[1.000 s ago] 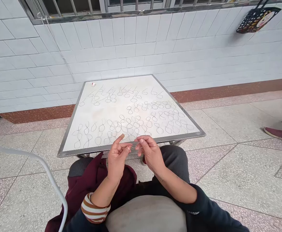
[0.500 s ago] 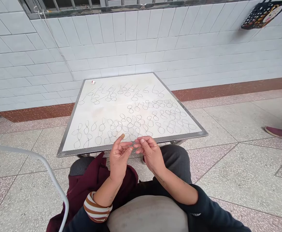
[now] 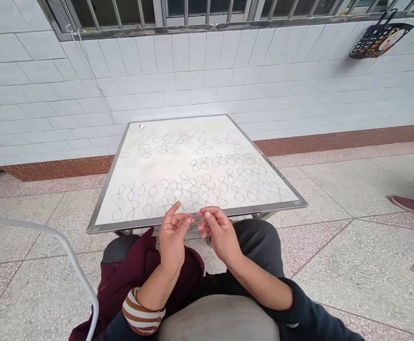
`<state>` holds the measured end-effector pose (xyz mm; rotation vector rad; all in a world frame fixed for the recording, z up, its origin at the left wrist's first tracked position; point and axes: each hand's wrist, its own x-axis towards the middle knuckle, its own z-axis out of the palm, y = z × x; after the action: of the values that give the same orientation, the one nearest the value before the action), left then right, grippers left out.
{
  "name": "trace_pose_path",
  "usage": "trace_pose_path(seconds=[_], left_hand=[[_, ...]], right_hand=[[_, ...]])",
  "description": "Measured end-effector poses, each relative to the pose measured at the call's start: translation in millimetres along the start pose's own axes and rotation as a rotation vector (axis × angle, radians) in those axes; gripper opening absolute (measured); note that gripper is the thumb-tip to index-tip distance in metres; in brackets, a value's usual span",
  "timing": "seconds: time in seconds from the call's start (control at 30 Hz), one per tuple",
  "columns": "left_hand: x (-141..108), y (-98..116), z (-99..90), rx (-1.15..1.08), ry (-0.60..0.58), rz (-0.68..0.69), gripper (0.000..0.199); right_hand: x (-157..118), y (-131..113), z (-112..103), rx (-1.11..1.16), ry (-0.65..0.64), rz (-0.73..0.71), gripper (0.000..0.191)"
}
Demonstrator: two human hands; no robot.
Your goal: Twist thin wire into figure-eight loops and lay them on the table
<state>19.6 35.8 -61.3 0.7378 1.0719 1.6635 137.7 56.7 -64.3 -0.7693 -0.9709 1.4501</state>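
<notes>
A: "Your camera sits on your head, looking forward and down over your knees [image 3: 260, 239]."

B: "So your left hand [image 3: 172, 241] and right hand [image 3: 224, 239] are close below it, low and central in the view, with the table [image 3: 136, 166] just beyond them."

A: "And past that?"

B: "You face the tiled wall [image 3: 228, 90], farther off; the top edge cuts the barred window [image 3: 207, 12]. Your single head view takes in all of this."

At seven o'clock, a brown-and-white striped cuff [image 3: 143, 312] edges a navy sleeve [image 3: 116, 329]; at five, another navy sleeve [image 3: 313, 317] bears a pale mark [image 3: 292, 325]. Dark grey trousers [image 3: 262, 239]; greyish-beige garment front [image 3: 217, 317] at six; tan fingertip covering [image 3: 177, 204] at eleven.
</notes>
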Motion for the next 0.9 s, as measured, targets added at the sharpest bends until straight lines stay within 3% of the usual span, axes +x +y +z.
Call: trace_pose_path(seconds=[0.3,0.57,0.77,0.9], left_hand=[[6.1,3.2,-3.2,-0.032,0.008,-0.044,0.049],[11.5,6.5,-6.4,0.041,0.009,-0.120,0.055],[10.2,5.9,-6.5,0.143,-0.054,-0.061,0.052],[6.7,6.6,-4.6,0.172,-0.088,-0.031,0.049]], right_hand=[[2.9,5.1,-0.3,0.037,-0.035,0.020,0.019],[7.5,5.0,-1.9,0.052,-0.050,0.032,0.031],[8.7,2.5,-1.4,0.123,0.047,0.008,0.023],[5.0,1.2,-1.8,0.036,0.013,-0.032,0.026]])
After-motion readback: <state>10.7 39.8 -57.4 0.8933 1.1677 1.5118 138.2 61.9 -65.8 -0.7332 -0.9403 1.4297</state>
